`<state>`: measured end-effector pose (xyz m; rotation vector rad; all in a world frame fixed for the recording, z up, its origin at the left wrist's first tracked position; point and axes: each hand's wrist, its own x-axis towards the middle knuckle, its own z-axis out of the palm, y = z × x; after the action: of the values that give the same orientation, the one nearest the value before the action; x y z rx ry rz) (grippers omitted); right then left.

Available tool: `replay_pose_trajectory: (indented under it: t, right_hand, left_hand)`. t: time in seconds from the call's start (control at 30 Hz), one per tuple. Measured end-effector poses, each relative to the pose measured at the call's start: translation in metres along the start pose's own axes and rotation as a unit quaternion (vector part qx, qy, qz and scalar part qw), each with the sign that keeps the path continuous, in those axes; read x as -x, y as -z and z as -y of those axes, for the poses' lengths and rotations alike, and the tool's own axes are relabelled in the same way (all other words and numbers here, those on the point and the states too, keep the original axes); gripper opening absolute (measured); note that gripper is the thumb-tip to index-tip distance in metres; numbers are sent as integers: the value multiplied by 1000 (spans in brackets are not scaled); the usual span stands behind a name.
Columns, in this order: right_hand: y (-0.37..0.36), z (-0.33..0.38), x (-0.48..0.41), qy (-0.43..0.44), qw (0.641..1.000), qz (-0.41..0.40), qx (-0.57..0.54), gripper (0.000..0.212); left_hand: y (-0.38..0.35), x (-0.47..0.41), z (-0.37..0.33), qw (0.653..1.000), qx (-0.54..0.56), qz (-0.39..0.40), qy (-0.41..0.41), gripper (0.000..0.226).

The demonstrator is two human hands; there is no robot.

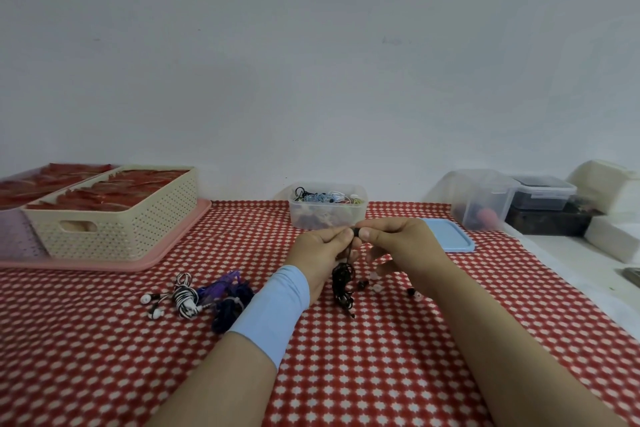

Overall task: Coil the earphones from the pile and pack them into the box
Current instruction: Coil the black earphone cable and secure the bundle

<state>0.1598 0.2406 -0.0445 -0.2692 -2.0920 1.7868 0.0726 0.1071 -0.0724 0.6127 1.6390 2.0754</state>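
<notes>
While our left hand (pixel 323 246) and right hand (pixel 398 239) meet above the middle of the table (pixel 346 374), both pinch the top of the black earphones (pixel 343 282) between thumb and fingertips, on a small dark piece we cannot tell as bud or plug. We hold it high, we judge, so that the bunched cord hangs free below the hands and can be sorted; its lower end comes close to the table. A pale blue sleeve (pixel 273 308) covers the left wrist. Left of the hands, the pile (pixel 204 296) of striped, purple and dark earphones lies within reach. Beyond the hands, at the far edge, the box (pixel 327 215) stands open with coiled sets inside. Its blue lid (pixel 450 236) lies flat just to its right, so packing needs only a short reach forward. A cream basket (pixel 114 215) sits at the far left corner.
</notes>
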Motion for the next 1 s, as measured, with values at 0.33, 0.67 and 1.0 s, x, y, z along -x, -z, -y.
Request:
replay_pose_trajectory:
  t: [0.33,0.67,1.0]
  right_hand:
    - [6,1,0,-74,996,43,-12,12]
    - [1,0,0,-49,999,11,-7,9]
    - [-3,1,2,21,997,-11,72,16]
  left_hand:
    - [8,2,0,994,-105,4,-9,15]
    - [5,2,-1,995,-97,-2,-18,15]
    - [9,4,-4,986,-161,-33,-32,9]
